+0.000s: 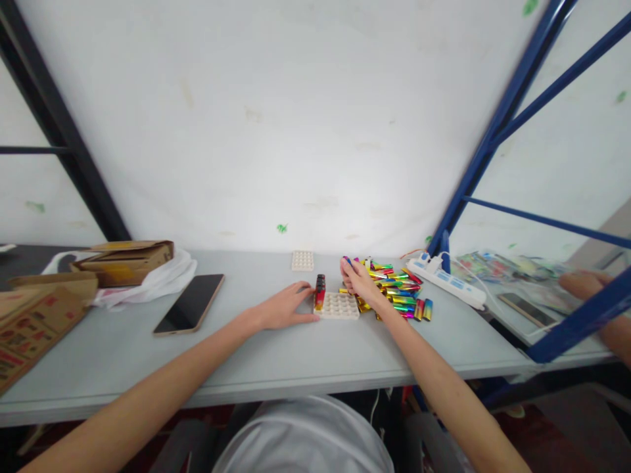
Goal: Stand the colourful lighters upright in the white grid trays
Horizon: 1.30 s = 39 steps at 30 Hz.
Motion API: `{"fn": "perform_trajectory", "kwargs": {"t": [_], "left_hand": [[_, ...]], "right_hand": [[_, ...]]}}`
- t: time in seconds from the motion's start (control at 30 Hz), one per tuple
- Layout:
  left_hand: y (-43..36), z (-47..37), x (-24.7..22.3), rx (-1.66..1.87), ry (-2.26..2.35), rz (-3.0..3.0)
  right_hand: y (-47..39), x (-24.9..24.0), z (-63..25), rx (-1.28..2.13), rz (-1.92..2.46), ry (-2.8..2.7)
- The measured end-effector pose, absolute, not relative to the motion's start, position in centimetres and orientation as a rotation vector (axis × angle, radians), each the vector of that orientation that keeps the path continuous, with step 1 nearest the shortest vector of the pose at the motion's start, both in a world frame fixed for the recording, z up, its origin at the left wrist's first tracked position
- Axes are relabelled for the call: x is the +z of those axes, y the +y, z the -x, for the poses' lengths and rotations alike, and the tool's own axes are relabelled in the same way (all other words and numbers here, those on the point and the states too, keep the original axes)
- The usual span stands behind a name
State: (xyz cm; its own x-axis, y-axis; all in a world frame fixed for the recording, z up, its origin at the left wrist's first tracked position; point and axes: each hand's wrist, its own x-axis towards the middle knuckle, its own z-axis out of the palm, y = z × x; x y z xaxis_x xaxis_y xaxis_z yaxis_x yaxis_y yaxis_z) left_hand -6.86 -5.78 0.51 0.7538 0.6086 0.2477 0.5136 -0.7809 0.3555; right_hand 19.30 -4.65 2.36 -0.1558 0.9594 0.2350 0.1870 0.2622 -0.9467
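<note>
A white tray with rows of square holes [340, 306] lies on the table in front of me. Along its left side stands a row of red lighters with black tops [320, 294]. My left hand [288, 307] rests at the tray's left edge, thumb and fingers apart, near those lighters. Above the tray's right rear corner, my right hand [359, 278] is closed on a shiny blue-and-purple lighter [348, 261], mostly hidden by the fingers. Just right of it spreads a pile of shiny metallic lighters [399, 289] in gold, green, red and blue.
A second white tray [302, 261] lies near the wall. On the left are a dark-screened phone [191, 303], cardboard boxes [128, 263] and a white plastic bag [175, 270]. A power strip [448, 282] lies beside the blue metal frame [493, 138] on the right; another person's hand [584, 284] shows beyond it.
</note>
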Motion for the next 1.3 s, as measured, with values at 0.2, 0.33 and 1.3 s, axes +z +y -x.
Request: {"fn": "perform_trajectory", "kwargs": {"t": [0.2,0.33,1.3], "left_hand": [[-5.8,6.8,0.6,0.491,0.883,-2.688],[-5.9,6.8,0.6,0.506,0.874,-2.684],[-6.0,6.7,0.7,0.502,0.880,-2.663]], "right_hand": [[-4.3,1.8,-19.5,0.569,1.215,-1.715],[-4.3,1.6,-19.4,0.484,1.279,-1.737],[-6.3,3.2,-18.6,0.419,1.145,-1.902]]}}
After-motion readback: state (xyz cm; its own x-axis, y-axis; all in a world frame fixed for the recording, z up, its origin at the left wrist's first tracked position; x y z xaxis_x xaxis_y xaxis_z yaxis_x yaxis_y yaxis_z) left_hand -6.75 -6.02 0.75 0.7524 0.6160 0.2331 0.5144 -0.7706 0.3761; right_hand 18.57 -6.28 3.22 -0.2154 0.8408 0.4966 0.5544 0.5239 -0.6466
